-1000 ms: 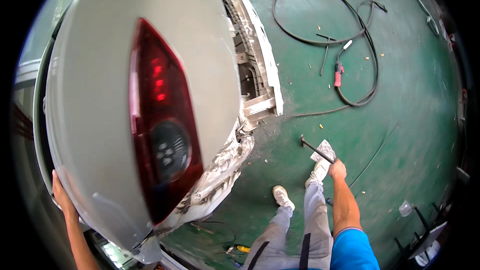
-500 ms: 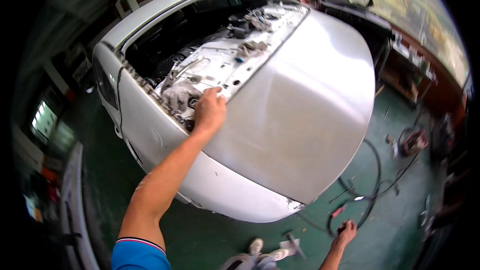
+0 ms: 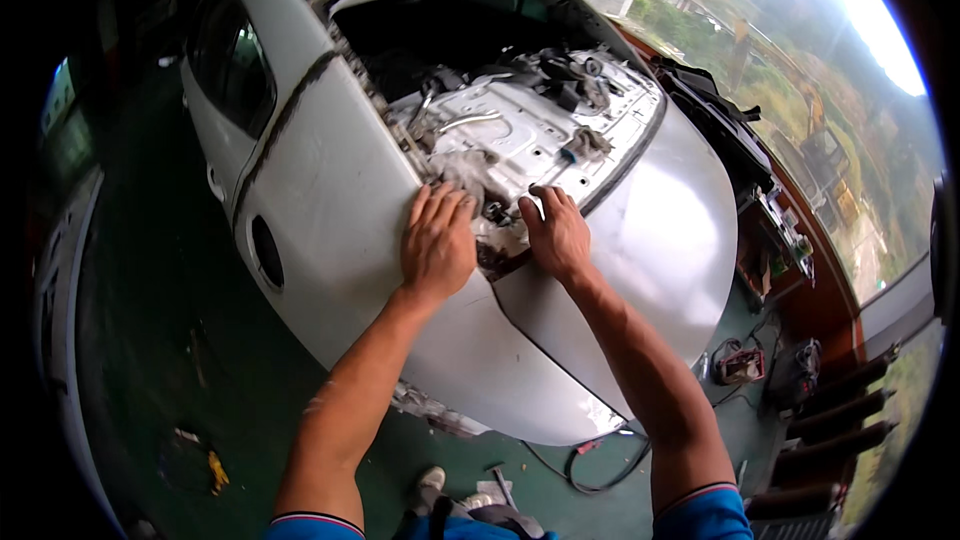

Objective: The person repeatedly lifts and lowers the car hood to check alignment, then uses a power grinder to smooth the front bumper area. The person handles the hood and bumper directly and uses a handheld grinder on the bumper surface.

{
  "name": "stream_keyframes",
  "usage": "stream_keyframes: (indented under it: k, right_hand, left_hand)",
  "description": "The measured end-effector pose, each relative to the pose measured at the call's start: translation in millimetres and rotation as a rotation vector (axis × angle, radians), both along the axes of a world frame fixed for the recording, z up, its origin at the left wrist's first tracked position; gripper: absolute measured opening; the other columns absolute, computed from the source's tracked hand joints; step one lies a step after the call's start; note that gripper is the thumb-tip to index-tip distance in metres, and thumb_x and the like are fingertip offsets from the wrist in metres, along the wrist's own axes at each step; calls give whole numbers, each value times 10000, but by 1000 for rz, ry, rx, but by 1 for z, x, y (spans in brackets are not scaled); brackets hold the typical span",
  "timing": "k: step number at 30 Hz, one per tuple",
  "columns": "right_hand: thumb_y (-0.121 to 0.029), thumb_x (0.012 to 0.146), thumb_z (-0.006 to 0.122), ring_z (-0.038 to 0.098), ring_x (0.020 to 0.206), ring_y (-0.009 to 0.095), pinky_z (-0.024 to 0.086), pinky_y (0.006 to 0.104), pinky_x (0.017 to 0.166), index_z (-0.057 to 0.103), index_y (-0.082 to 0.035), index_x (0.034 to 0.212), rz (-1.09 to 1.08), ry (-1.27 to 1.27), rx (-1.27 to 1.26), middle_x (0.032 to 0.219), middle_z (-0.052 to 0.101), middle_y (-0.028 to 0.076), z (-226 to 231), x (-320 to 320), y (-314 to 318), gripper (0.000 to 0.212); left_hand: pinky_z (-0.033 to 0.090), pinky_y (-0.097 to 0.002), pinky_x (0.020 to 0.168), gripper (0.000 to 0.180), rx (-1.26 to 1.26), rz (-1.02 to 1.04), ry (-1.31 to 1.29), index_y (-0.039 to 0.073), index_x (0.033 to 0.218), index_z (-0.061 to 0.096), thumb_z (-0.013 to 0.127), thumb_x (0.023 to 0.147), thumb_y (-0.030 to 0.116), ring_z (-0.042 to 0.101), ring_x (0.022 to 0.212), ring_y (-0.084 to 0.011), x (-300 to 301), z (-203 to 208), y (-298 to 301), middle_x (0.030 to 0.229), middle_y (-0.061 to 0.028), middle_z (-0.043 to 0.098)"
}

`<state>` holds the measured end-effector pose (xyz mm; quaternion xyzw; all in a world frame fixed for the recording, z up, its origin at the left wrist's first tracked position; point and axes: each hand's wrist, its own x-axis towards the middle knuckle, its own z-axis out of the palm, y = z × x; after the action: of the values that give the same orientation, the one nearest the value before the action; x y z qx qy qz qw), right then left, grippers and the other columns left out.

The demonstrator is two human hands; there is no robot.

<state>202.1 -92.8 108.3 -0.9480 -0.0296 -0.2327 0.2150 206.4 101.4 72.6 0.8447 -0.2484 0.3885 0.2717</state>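
Note:
A silver-white car body with its rear window out stands before me. My left hand lies with its fingers stretched out on the rear side panel, by the corner of the window opening. Across a dark gap, my right hand rests at the front edge of the trunk lid, thumb and fingers apart. Neither hand visibly holds anything. Just beyond them a crumpled grey cloth, perhaps a glove, lies on the bare metal parcel shelf. A second grey bundle lies farther right.
Black hose, a hammer-like tool and a red-framed object lie on the green floor. A laden shelf stands under the windows at right. A long light panel is at far left.
My right hand has come up from low beside the car to the trunk lid's front edge. My left hand now lies on the side panel. The view has shifted.

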Motion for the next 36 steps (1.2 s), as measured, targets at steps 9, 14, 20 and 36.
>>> stream_keyframes:
  k: [9, 14, 20, 36]
  right_hand:
    - [-376, 905, 638, 569, 1105, 345, 476, 450, 908, 570, -43, 1204, 216, 146, -332, 1220, 586, 140, -6, 21, 26, 453]
    - [-335, 879, 672, 544, 1115, 377, 461, 449, 922, 535, -11, 1253, 276, 116, -325, 1235, 561, 174, -9, 19, 23, 513]
    - [-287, 855, 695, 566, 1078, 377, 463, 439, 909, 563, -2, 1220, 314, 53, -312, 1207, 584, 168, -13, 23, 25, 481]
    - [-330, 887, 665, 619, 962, 319, 511, 424, 800, 660, -91, 979, 164, -69, -178, 970, 663, 86, -22, 14, 20, 257]
  left_hand:
    - [335, -496, 1130, 248, -2, -26, 59, 13, 1084, 679, 565, 887, 112, 576, 1219, -299, 7, -10, 12, 1085, -115, 672]
    - [357, -497, 1104, 209, 0, -22, 91, 12, 1036, 684, 567, 893, 109, 597, 1193, -287, 1, -4, 11, 1049, -107, 667]
    - [361, -494, 1099, 163, -55, 2, 107, 34, 975, 687, 587, 864, 101, 622, 1160, -277, 6, -8, 9, 1007, -87, 671]
    - [334, -506, 1115, 175, -45, -131, 34, 33, 963, 697, 626, 884, 173, 594, 1173, -273, -28, -27, -2, 1081, -92, 679]
